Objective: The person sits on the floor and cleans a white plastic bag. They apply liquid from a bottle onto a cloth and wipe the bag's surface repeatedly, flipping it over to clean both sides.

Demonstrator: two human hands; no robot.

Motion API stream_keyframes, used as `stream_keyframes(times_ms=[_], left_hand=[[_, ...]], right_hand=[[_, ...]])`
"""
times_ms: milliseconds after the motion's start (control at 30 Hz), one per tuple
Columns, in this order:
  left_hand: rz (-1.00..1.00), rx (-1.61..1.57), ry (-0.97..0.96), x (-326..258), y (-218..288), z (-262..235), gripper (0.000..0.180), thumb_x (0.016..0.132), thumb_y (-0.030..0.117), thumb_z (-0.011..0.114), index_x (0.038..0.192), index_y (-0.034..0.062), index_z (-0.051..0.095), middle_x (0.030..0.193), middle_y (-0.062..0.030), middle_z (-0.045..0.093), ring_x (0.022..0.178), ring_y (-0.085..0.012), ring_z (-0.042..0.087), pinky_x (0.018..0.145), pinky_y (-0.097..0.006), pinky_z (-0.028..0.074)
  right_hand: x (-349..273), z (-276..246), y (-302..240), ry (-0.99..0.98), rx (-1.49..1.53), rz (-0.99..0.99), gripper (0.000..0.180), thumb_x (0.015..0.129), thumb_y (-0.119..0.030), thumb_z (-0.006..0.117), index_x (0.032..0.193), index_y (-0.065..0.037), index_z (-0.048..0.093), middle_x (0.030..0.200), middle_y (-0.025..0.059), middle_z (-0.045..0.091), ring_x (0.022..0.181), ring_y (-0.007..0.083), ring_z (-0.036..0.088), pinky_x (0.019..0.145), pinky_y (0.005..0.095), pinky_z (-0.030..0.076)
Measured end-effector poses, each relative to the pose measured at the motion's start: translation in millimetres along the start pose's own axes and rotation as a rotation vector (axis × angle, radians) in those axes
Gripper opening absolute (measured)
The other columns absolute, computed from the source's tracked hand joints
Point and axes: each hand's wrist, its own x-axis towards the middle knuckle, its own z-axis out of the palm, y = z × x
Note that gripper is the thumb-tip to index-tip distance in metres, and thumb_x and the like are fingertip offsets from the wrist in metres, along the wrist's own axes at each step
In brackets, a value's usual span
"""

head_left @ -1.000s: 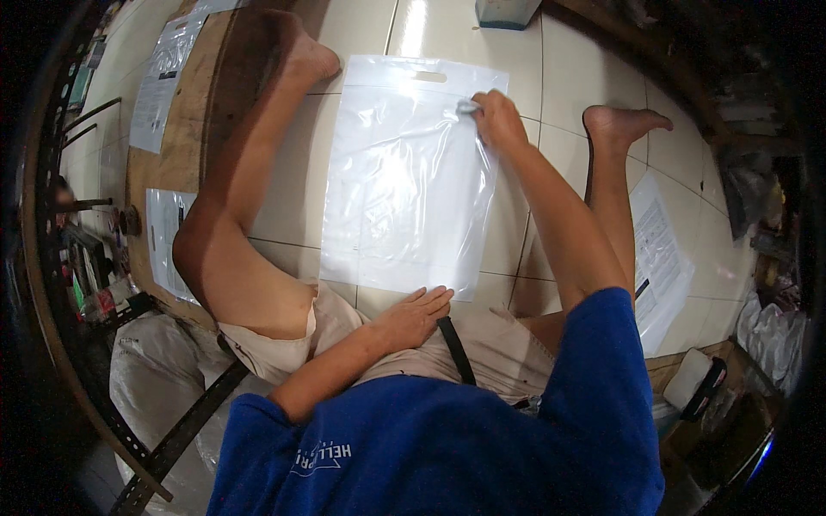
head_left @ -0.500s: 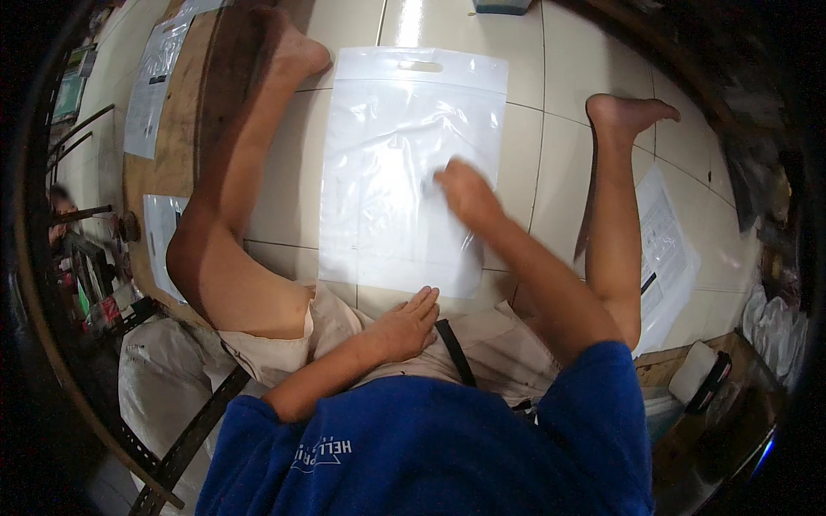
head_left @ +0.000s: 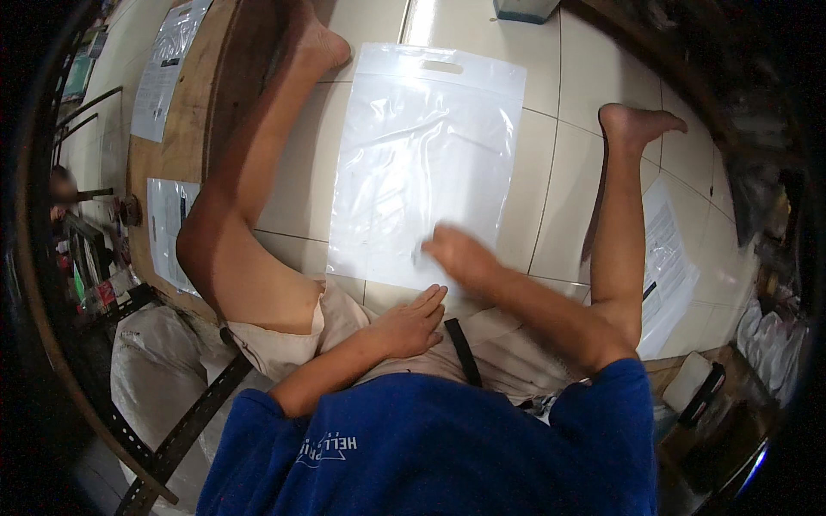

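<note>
A white plastic bag with a cut-out handle slot lies flat on the floor between my legs, its surface shiny and creased. My right hand is curled over the bag's lower right part and blurred by motion. Something small and greyish seems to show at its fingertips, too smeared to name. My left hand lies flat, fingers stretched out, its fingertips at the bag's near edge and its palm over my shorts.
Printed plastic bags lie on a wooden board at the left. Another printed sheet or bag is beside my right leg. A bluish box stands at the far edge, a white block with a dark side at lower right.
My right hand has slid toward me over the bag, from its middle to near its lower edge. My left hand stays in place. The whole view has shifted slightly.
</note>
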Motion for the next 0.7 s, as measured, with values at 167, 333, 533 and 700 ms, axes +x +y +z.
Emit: stream_keyframes(times_ms=[167, 333, 533, 700], left_hand=[[-0.03, 0.029, -0.054, -1, -3, 7, 0.062, 0.097, 0.037, 0.047, 0.139, -0.0074, 0.04, 0.158, -0.0229, 0.019, 0.149, -0.0316, 0.015, 0.108, -0.045, 0.038], [0.048, 0.021, 0.002, 1, -14, 16, 0.058, 0.095, 0.033, 0.052, 0.135, -0.0092, 0.044, 0.155, -0.0279, 0.021, 0.148, -0.0358, 0.016, 0.114, -0.043, 0.032], [0.078, 0.014, 0.03, 3, -18, 18, 0.055, 0.095, 0.031, 0.055, 0.13, -0.0106, 0.047, 0.153, -0.0304, 0.023, 0.147, -0.0381, 0.018, 0.115, -0.043, 0.031], [0.017, -0.024, -0.023, 2, -10, 5, 0.057, 0.095, 0.032, 0.055, 0.132, -0.011, 0.045, 0.153, -0.0298, 0.022, 0.147, -0.0359, 0.017, 0.114, -0.044, 0.032]], right_hand=[[-15, 10, -23, -0.037, 0.079, 0.13, 0.026, 0.093, -0.024, 0.053, 0.095, 0.002, 0.057, 0.095, 0.0197, 0.055, 0.093, 0.0364, 0.057, 0.083, 0.0462, 0.047], [70, -37, 71, 0.376, -0.056, 0.258, 0.016, 0.087, -0.008, 0.058, 0.103, -0.004, 0.06, 0.089, 0.0176, 0.055, 0.085, 0.0342, 0.057, 0.075, 0.0427, 0.048], [125, -140, 90, 0.474, -0.191, 0.438, 0.015, 0.086, -0.008, 0.064, 0.1, -0.004, 0.065, 0.095, 0.0201, 0.061, 0.092, 0.0381, 0.061, 0.081, 0.044, 0.05], [60, -41, 58, 0.265, 0.138, 0.047, 0.023, 0.088, -0.003, 0.055, 0.11, -0.004, 0.062, 0.102, 0.0158, 0.06, 0.096, 0.0323, 0.059, 0.084, 0.0423, 0.049]])
